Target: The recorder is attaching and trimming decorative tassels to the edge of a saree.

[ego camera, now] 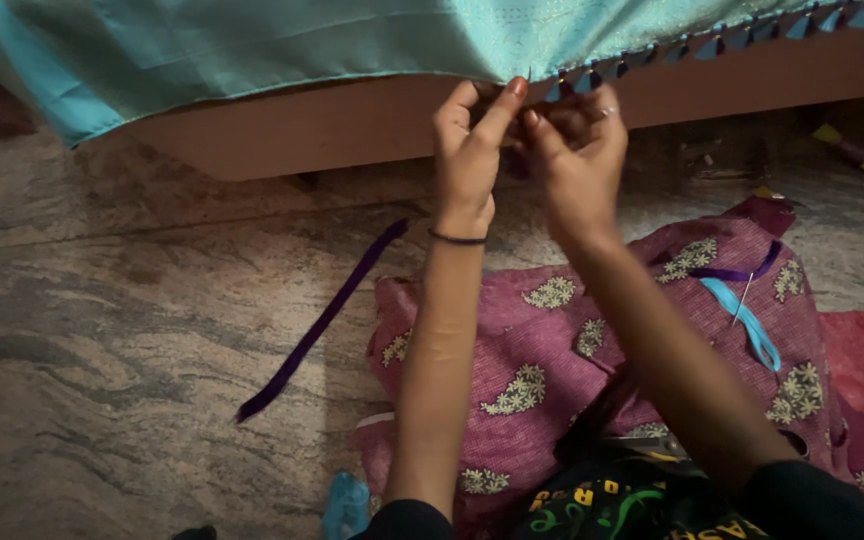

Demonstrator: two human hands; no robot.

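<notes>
Up at the hem of a turquoise cloth (282,45) draped over a bed edge (352,125), the left hand (469,150) and right hand (574,160) meet, fingers pinched shut around a small tassel (562,88) on the fringe. More blue and purple tassels run along the hem to the right of the hands. Below the wrists lies a magenta patterned fabric (542,340) on the marble floor (102,330). Left of the forearm trails a purple ribbon (317,325); right of it, a light blue ribbon (747,322).

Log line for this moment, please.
left hand: pinching turquoise cloth edge | right hand: at tassels, grip unclear | purple strip: on floor
</notes>
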